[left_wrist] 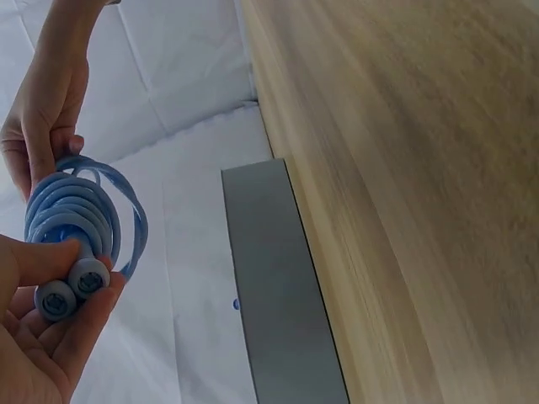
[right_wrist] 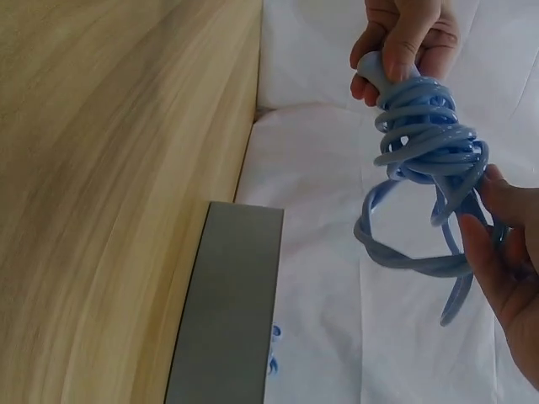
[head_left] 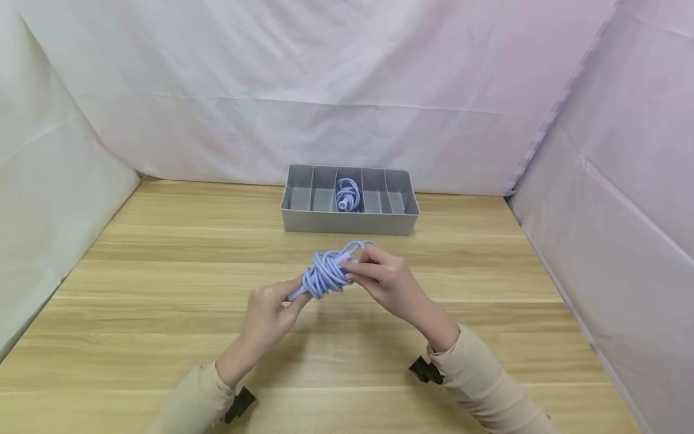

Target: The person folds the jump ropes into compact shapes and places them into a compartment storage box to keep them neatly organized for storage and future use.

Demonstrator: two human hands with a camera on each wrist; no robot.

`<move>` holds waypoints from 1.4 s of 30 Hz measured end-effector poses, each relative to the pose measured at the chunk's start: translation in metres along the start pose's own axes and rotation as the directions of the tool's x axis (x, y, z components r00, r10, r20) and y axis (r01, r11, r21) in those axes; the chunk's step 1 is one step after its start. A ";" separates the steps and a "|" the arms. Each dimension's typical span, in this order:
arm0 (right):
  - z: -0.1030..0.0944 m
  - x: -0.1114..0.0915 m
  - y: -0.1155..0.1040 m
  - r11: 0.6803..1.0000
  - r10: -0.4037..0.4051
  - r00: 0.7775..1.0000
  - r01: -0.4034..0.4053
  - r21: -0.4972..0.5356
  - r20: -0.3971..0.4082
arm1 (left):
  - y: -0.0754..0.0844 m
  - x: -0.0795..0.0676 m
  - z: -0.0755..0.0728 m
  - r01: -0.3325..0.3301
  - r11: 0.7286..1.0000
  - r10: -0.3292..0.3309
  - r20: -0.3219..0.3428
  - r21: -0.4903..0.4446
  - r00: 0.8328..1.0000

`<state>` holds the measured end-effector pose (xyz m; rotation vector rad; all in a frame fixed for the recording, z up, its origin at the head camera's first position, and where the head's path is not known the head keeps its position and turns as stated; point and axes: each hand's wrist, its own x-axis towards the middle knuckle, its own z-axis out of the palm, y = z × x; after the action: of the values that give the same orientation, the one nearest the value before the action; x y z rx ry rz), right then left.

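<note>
A light blue jump rope is wound in tight coils around its own two handles, held up over the table between both hands. My left hand grips the handle ends between thumb and fingers; the two round handle ends point toward the left wrist camera. At the other end of the bundle, my right hand pinches the cord with thumb and fingertips. A loose loop of cord hangs out from the coils near the right fingers.
Behind the hands, a grey divided box stands near the back of the wooden table. Its middle compartment contains another coiled blue cord with a round end. Pale cloth hangs at the back and on both sides.
</note>
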<state>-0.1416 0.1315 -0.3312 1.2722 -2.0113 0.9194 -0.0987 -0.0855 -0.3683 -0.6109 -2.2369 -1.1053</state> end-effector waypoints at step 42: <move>0.002 0.006 -0.014 0.853 -0.204 0.972 0.234 -0.467 0.113 | 0.021 0.001 0.009 0.556 0.702 -0.513 0.225 -0.444 0.828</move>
<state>-0.1309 0.1224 -0.3242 1.2146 -1.9221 0.2479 -0.0891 -0.0661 -0.3600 -0.1744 -2.2664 -2.0289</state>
